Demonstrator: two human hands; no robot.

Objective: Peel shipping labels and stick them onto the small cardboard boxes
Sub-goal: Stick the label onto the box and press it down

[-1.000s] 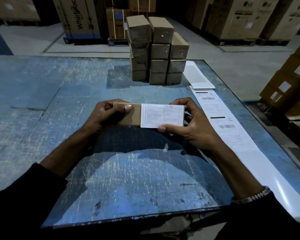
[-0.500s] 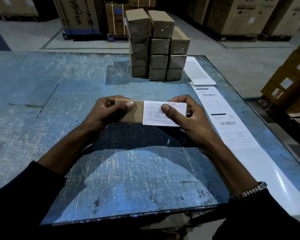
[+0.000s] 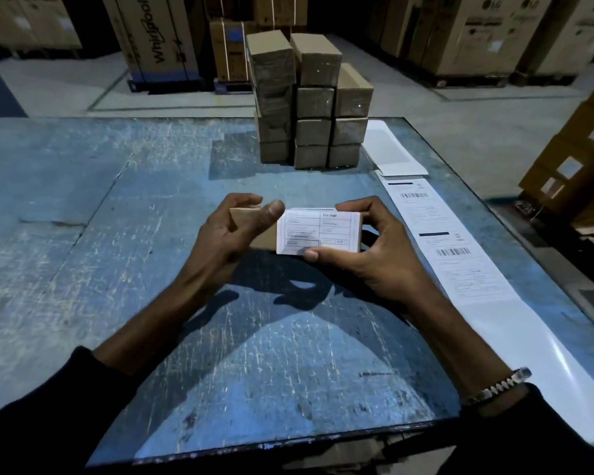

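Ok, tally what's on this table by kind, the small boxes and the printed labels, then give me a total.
Small boxes: 12 (11 visible in the stack, 1 held box)
Printed labels: 3 (1 stuck label on the held box, 2 on the strip: far label, near label)
Total: 15

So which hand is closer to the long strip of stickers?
Right. The right hand sits just beside the label strip; the left hand is farther away, across the box.
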